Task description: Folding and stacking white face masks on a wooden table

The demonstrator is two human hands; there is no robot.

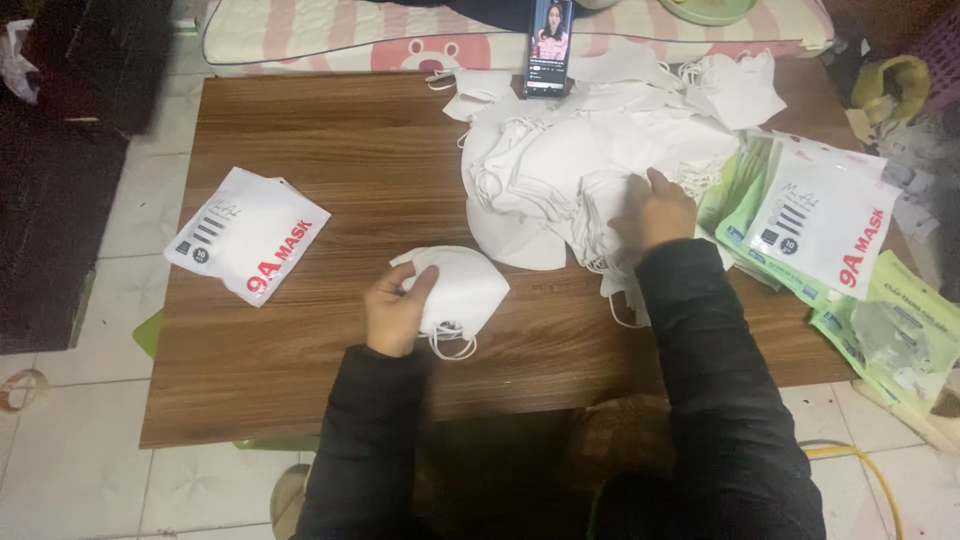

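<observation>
The person sits at a low wooden table point(330, 150) with both arms in dark sleeves reaching over it. The left hand point(397, 308) rests on a small stack of folded white masks point(462, 290) lying near the front middle of the table; the fingers curl over the stack's left edge and the thumb lies on top, so the hand is closed on the stack, whose ear loops trail out toward the table's front edge. The right hand point(655, 212) lies palm down on the near edge of a big loose pile of white masks point(590, 160) that spreads over the far right part of the table; its fingers are bent into the pile, but whether they pinch a mask cannot be told from this view. The stack and the pile lie near each other with a strip of bare wood between them. On the left side of the table, well apart from both hands, lies a white flat packet with red lettering point(247, 233). To the right of the pile, more white and green packets point(825, 235) overlap at the table's right edge. A phone point(548, 45) stands upright at the far edge, just behind the pile, its screen lit.
</observation>
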